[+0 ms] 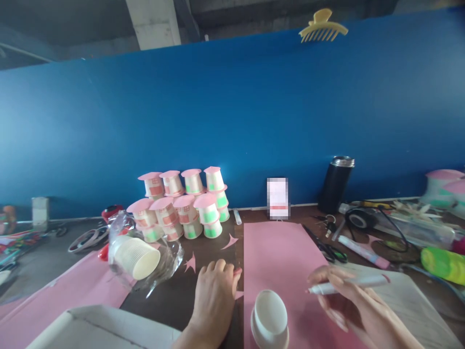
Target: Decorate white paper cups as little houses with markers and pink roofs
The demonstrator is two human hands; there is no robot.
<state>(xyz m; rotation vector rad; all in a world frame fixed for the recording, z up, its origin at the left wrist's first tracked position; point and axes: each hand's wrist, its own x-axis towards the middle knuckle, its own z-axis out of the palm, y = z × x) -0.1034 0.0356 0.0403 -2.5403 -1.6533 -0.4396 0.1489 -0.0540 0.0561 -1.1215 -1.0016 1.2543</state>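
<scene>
My right hand [345, 295] holds a white marker [358, 284] between thumb and fingers, its reddish tip uncapped and pointing left above a pink paper sheet [279, 252]. A white paper cup [271, 315], apparently upside down, stands on the near part of that sheet, between my hands. Left of the sheet, my left hand [216, 295] is closed over the dark tabletop. A small reddish end shows by its thumb; what the fingers hold is mostly hidden. Pink paper scraps [191, 262] lie just beyond this hand.
Stacked cups [185, 213] with pink tops stand at back left, near plastic-wrapped cups [136, 257]. Black-handled scissors [332, 253] lie right of the sheet. A black bottle [336, 186] stands by the blue partition [232, 111]. A glue tube [363, 252] and cables clutter the right.
</scene>
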